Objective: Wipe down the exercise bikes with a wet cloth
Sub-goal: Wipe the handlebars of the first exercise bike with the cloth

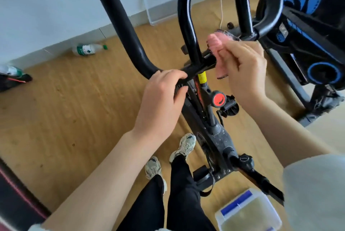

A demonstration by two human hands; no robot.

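Observation:
A black exercise bike stands below me, its curved handlebar rising toward the camera and a red knob on its frame. My left hand grips the handlebar's crossbar near the stem. My right hand holds a pink cloth wrapped against the crossbar, just right of the centre loop. Part of the cloth hangs below the bar.
A second bike with blue markings stands at the right. A clear plastic tub of water sits on the wooden floor by my feet. A plastic bottle lies by the wall at the left. A dark object lies at the far left.

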